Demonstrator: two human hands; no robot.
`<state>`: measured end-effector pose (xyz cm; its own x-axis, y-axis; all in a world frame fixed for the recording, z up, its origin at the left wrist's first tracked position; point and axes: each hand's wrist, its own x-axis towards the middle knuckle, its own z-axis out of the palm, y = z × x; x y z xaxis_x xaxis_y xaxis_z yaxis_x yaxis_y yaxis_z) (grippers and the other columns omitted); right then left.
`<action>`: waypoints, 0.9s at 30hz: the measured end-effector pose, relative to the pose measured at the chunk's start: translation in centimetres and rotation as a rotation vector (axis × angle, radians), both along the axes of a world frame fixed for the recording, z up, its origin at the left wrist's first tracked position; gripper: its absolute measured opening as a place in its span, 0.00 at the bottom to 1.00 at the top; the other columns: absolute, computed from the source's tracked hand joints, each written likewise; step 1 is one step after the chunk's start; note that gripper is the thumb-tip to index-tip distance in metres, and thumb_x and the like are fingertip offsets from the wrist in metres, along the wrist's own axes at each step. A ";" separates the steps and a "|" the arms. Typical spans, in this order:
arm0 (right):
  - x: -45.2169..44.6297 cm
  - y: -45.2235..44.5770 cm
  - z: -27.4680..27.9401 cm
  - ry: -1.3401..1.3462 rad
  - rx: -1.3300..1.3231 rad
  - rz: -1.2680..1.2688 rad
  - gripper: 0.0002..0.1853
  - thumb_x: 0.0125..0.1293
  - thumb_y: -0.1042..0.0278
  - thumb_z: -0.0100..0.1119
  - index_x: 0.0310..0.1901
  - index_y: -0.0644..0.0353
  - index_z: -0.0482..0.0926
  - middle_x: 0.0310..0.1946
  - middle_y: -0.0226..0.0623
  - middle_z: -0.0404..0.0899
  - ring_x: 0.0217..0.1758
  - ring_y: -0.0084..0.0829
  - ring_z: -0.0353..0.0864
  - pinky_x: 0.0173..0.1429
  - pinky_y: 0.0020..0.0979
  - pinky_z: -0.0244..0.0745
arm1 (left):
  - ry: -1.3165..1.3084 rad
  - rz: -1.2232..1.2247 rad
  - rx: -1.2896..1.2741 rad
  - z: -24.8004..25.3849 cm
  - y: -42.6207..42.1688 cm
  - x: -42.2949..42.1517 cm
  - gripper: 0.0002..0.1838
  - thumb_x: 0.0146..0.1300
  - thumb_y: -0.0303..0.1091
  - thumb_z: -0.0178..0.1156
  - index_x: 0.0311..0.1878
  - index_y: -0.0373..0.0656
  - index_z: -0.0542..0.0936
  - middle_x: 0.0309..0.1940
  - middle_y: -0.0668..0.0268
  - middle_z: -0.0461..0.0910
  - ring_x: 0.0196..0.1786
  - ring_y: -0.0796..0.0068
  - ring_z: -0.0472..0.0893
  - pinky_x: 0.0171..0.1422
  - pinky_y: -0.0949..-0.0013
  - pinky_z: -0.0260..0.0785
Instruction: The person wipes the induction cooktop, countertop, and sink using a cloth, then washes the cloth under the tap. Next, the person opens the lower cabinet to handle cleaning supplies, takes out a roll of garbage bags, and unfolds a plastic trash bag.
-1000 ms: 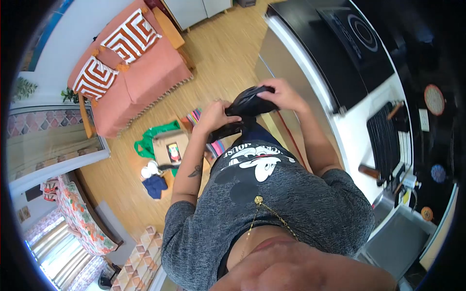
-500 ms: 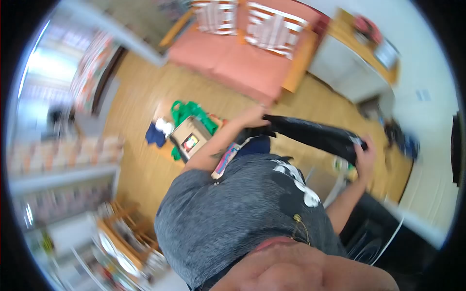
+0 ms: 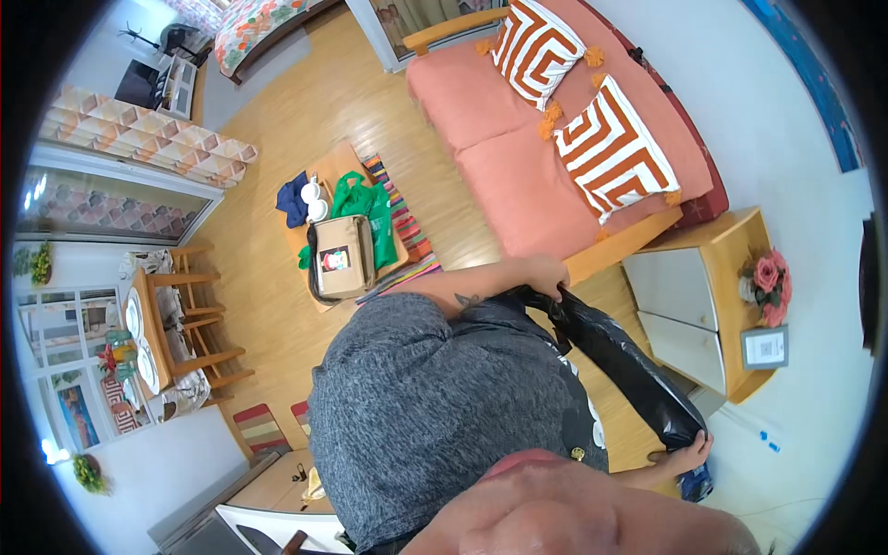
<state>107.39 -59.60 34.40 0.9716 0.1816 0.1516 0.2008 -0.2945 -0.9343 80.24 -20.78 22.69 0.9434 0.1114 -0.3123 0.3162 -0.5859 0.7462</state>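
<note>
A long black plastic bag (image 3: 624, 359), shiny and bunched lengthwise, stretches between my two hands. My left hand (image 3: 546, 276) is closed around its upper end, near the sofa's wooden armrest, and a loose piece of the bag hangs behind the wrist. At the lower right, my right hand (image 3: 689, 456) grips the other end with the fingers wrapped round it. The bag slants down to the right across the front of my grey shirt (image 3: 444, 388).
A salmon sofa (image 3: 509, 176) with patterned cushions stands ahead. On a low table (image 3: 340, 157) sit a beige bag (image 3: 356, 242), green bags (image 3: 370, 203), white cups and a blue cloth. A wooden cabinet (image 3: 671, 314) stands to the right, a dining table (image 3: 159, 314) to the left.
My view has turned, so the room appears rotated. Both hands still hold the black plastic bag, which now slopes more steeply down to the right, with my right hand lower.
</note>
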 end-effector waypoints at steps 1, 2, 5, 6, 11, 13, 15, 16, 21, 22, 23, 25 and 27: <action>1.4 0.5 -0.1 -0.045 -0.138 -0.054 0.10 0.57 0.72 0.54 0.37 0.69 0.75 0.36 0.37 0.74 0.38 0.30 0.71 0.47 0.29 0.67 | -0.014 0.019 -0.009 -0.1 0.5 1.4 0.14 0.48 0.41 0.63 0.36 0.44 0.81 0.28 0.59 0.80 0.34 0.60 0.79 0.38 0.61 0.68; 2.7 0.9 -0.2 -0.090 -0.277 -0.107 0.10 0.58 0.70 0.55 0.37 0.70 0.75 0.35 0.38 0.74 0.37 0.30 0.70 0.46 0.29 0.67 | -0.027 0.039 -0.018 -0.3 1.1 2.7 0.14 0.47 0.41 0.63 0.35 0.44 0.81 0.27 0.59 0.80 0.34 0.59 0.79 0.38 0.60 0.68; 5.2 2.5 -1.1 -0.148 -0.439 -0.104 0.13 0.60 0.66 0.53 0.38 0.71 0.76 0.33 0.44 0.76 0.36 0.35 0.71 0.46 0.32 0.67 | -0.092 0.060 0.085 -1.0 2.7 6.0 0.14 0.47 0.41 0.63 0.36 0.45 0.81 0.29 0.59 0.80 0.35 0.59 0.79 0.38 0.60 0.69; 5.7 3.2 -1.3 -0.189 -0.528 -0.122 0.14 0.61 0.65 0.52 0.39 0.70 0.76 0.32 0.47 0.77 0.35 0.38 0.72 0.46 0.33 0.67 | -0.088 0.067 0.082 -0.9 3.0 6.9 0.14 0.47 0.41 0.63 0.36 0.45 0.81 0.29 0.59 0.80 0.35 0.59 0.79 0.38 0.60 0.69; 8.1 6.7 -6.3 -0.285 -1.131 -0.070 0.26 0.49 0.67 0.60 0.54 0.59 0.72 0.54 0.46 0.70 0.57 0.48 0.68 0.59 0.43 0.63 | 0.041 0.058 -0.011 1.8 2.9 9.0 0.15 0.47 0.43 0.63 0.37 0.47 0.81 0.32 0.61 0.80 0.37 0.61 0.79 0.38 0.59 0.69; 9.6 8.8 -9.7 -0.309 -0.856 0.330 0.32 0.45 0.73 0.62 0.57 0.57 0.70 0.58 0.45 0.67 0.61 0.47 0.64 0.64 0.42 0.57 | -0.006 0.076 -0.041 2.0 1.5 9.3 0.16 0.47 0.45 0.64 0.36 0.47 0.81 0.32 0.62 0.80 0.37 0.61 0.79 0.37 0.60 0.69; 6.6 16.1 -8.8 -0.239 -0.640 0.797 0.33 0.43 0.75 0.62 0.57 0.57 0.68 0.57 0.44 0.67 0.62 0.45 0.62 0.66 0.40 0.53 | -0.080 0.128 -0.121 3.4 0.3 9.0 0.19 0.47 0.49 0.65 0.34 0.44 0.80 0.30 0.63 0.80 0.35 0.62 0.79 0.36 0.61 0.68; 4.2 19.7 -7.2 -0.188 -0.569 1.034 0.33 0.44 0.75 0.62 0.58 0.57 0.67 0.57 0.44 0.67 0.62 0.44 0.62 0.66 0.40 0.53 | -0.075 0.144 -0.121 3.9 0.1 8.6 0.19 0.47 0.49 0.65 0.34 0.44 0.80 0.30 0.63 0.80 0.35 0.62 0.79 0.36 0.61 0.68; -3.9 29.6 -8.8 -0.061 -0.420 1.541 0.25 0.44 0.76 0.62 0.49 0.60 0.73 0.50 0.44 0.72 0.55 0.42 0.70 0.60 0.35 0.61 | -0.320 0.413 -0.256 5.0 2.0 3.8 0.18 0.47 0.44 0.67 0.35 0.40 0.79 0.27 0.61 0.78 0.32 0.67 0.78 0.36 0.66 0.68; -5.1 31.4 -9.3 0.068 -0.434 1.564 0.22 0.45 0.76 0.61 0.46 0.61 0.75 0.47 0.45 0.73 0.52 0.42 0.72 0.57 0.34 0.64 | -0.324 0.416 -0.249 5.4 3.2 2.2 0.18 0.47 0.44 0.67 0.35 0.40 0.79 0.27 0.61 0.78 0.32 0.67 0.78 0.36 0.66 0.68; -6.3 33.5 -9.4 0.195 -0.448 1.586 0.18 0.46 0.77 0.60 0.43 0.63 0.76 0.44 0.45 0.75 0.49 0.42 0.74 0.53 0.32 0.67 | -0.315 0.508 -0.266 5.9 4.5 0.4 0.17 0.47 0.42 0.67 0.35 0.39 0.79 0.27 0.61 0.78 0.31 0.70 0.77 0.36 0.69 0.68; -8.9 37.7 -8.9 0.069 -0.330 1.653 0.17 0.46 0.77 0.59 0.42 0.64 0.76 0.42 0.45 0.75 0.46 0.42 0.75 0.50 0.32 0.69 | -0.308 0.597 -0.286 6.3 6.5 -3.3 0.16 0.48 0.40 0.68 0.35 0.39 0.79 0.27 0.62 0.79 0.31 0.73 0.77 0.36 0.71 0.68; -11.7 42.4 -8.5 -0.130 -0.187 1.723 0.14 0.49 0.78 0.58 0.40 0.66 0.75 0.36 0.44 0.77 0.42 0.41 0.77 0.47 0.33 0.71 | -0.222 0.839 -0.328 6.1 8.8 -7.1 0.14 0.50 0.38 0.67 0.34 0.38 0.79 0.27 0.65 0.79 0.30 0.79 0.75 0.36 0.73 0.67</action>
<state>95.71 -17.16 25.91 -0.3545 0.9328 0.0644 0.4393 0.2270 -0.8692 73.10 -12.03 28.80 0.6356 0.7228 -0.2712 0.3713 0.0218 0.9283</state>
